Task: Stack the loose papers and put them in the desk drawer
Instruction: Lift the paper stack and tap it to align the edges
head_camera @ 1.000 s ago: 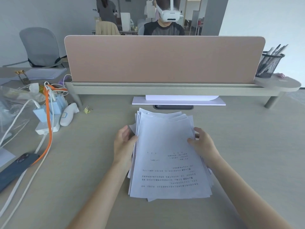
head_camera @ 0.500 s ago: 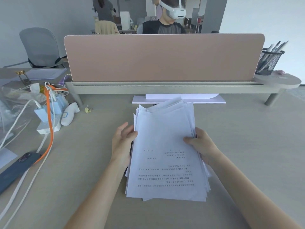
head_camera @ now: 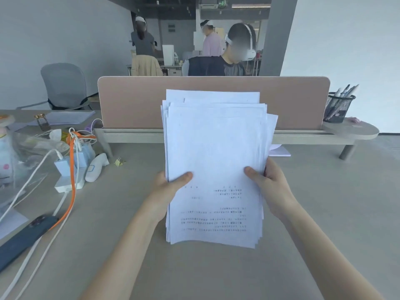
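Note:
A thick stack of white printed papers (head_camera: 214, 161) stands nearly upright in front of me, its lower edge just above or on the desk (head_camera: 324, 213). The sheets' top edges are uneven and fan out. My left hand (head_camera: 166, 189) grips the stack's left side with the thumb on the front sheet. My right hand (head_camera: 270, 187) grips the right side the same way. No drawer is in view.
A pink divider panel (head_camera: 134, 100) on a raised shelf crosses the back of the desk. A black mesh pen cup (head_camera: 337, 107) sits at the right end. Chargers, white and orange cables (head_camera: 72, 180), a dark phone (head_camera: 23, 239) and plastic bags crowd the left. People stand beyond the divider.
Both hands have lifted the stack from lying flat on the desk to nearly upright, thumbs now on the front sheet. The camera has tilted up.

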`<state>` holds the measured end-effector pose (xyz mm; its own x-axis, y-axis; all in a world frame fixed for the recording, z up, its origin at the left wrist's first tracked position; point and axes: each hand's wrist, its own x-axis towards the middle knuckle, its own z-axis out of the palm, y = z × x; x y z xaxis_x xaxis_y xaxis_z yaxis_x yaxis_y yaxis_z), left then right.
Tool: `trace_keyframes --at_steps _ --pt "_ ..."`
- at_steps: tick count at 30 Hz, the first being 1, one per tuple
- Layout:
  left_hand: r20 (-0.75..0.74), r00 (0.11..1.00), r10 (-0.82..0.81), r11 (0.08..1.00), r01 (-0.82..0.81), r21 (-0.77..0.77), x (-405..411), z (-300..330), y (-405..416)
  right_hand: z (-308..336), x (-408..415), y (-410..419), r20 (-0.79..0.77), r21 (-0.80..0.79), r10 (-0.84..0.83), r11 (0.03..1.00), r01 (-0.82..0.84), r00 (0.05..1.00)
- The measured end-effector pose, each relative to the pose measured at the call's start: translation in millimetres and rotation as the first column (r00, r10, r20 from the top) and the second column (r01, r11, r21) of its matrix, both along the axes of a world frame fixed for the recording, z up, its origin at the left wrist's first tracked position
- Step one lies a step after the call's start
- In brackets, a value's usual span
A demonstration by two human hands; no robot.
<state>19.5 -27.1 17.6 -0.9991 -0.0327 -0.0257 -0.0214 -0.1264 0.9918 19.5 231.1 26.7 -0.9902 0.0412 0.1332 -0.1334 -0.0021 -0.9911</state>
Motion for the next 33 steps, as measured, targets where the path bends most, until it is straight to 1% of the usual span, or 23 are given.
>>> trace_keyframes --at_steps 3,7,11,20,26,29,31,33 --pt "-0.106 0.994 0.041 0.999 -0.044 -0.028 5.3 22.6 2.6 31.3 8.0 -0.3 -0.098 0.042 -0.055 0.997 0.059 0.994" --pt "-0.166 0.984 0.066 0.998 -0.063 0.022 10.7 39.6 5.6 53.3 21.0 -2.8 -0.172 -0.017 -0.042 0.999 0.04 0.984" --pt "-0.186 0.981 0.058 0.997 -0.046 0.069 18.7 45.6 8.8 56.7 31.6 -7.1 -0.208 -0.077 0.008 0.997 -0.024 0.978" --pt "-0.215 0.977 -0.005 1.0 0.008 0.015 25.9 53.0 14.8 68.6 39.4 -5.6 -0.278 -0.073 0.001 0.997 -0.022 0.96" --pt "-0.223 0.974 -0.04 0.998 0.048 0.034 24.1 58.7 20.0 83.9 38.5 -5.9 -0.327 -0.067 -0.038 0.998 0.016 0.944" --pt "-0.213 0.977 -0.035 0.998 0.045 0.045 23.0 57.6 23.1 88.1 36.5 -5.4 -0.381 -0.002 -0.066 0.998 0.07 0.922" --pt "-0.197 0.98 -0.022 0.998 0.033 0.052 22.0 53.0 24.2 91.1 35.3 -3.5 -0.471 0.124 -0.101 0.976 0.179 0.876" --pt "-0.181 0.983 -0.017 0.998 0.027 0.056 21.7 47.6 24.2 93.3 33.8 -1.8 -0.578 0.247 -0.102 0.924 0.293 0.809"
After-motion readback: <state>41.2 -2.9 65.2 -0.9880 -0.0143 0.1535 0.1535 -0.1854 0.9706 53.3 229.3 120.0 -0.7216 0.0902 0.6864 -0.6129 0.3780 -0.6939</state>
